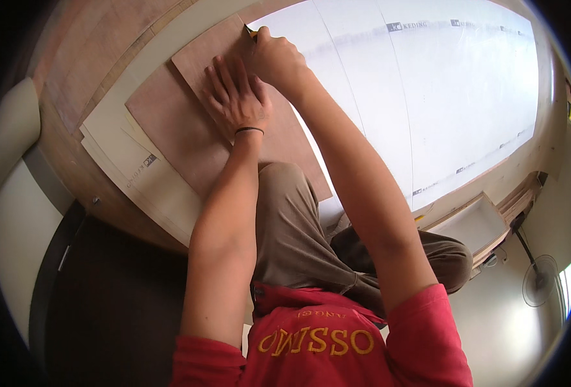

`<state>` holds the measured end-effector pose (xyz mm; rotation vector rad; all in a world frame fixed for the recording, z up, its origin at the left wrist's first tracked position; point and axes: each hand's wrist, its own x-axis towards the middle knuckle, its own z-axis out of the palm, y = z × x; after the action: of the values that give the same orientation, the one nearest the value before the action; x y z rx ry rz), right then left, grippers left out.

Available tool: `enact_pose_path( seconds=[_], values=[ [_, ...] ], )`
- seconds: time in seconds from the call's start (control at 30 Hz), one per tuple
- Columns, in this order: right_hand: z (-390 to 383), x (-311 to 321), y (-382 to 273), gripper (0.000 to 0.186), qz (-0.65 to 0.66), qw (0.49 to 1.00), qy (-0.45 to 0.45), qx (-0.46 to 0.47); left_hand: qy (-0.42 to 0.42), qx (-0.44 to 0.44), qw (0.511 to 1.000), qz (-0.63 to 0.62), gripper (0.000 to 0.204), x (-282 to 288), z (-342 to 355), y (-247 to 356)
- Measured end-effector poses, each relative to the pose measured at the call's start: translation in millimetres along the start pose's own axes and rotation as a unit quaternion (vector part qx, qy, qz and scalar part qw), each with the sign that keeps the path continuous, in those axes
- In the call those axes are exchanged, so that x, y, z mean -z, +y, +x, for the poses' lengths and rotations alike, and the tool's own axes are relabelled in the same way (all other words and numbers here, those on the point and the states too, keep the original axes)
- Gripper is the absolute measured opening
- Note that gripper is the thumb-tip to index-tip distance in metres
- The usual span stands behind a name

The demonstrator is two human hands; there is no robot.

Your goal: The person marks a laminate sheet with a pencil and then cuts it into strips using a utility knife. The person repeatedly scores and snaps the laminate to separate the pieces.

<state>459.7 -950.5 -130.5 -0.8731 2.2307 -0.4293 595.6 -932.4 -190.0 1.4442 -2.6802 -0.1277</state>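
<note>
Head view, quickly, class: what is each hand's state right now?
Left hand: open, spread on the flat brown wooden board.
Right hand: closed, holding a small black-and-yellow tool, mostly hidden in its grip.

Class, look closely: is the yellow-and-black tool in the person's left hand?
No, the right hand grips the tool, while the left hand rests on the upper brown board.

Thin dark lines [402, 87] cross a white sheet [466, 109]; boards [169, 122] show pinkish brown, a hand tool [253, 34] yellow and black, trousers [289, 226] grey-brown, while yellow lettering [317, 342] marks a red shirt [318, 371].
</note>
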Motion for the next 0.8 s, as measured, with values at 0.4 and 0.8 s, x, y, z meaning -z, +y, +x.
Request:
enact_pose_path(
  seconds=[0.4,0.8],
  values=[
    [-121,-4,70,0.021,0.013,0.994,-0.092,-0.049,0.042,-0.005,0.997,-0.060,0.061,-3,4,5],
    [-270,-11,138,0.021,-0.009,0.971,-0.185,-0.151,0.032,-0.013,0.998,-0.053,0.061,-3,4,4]
  ],
)
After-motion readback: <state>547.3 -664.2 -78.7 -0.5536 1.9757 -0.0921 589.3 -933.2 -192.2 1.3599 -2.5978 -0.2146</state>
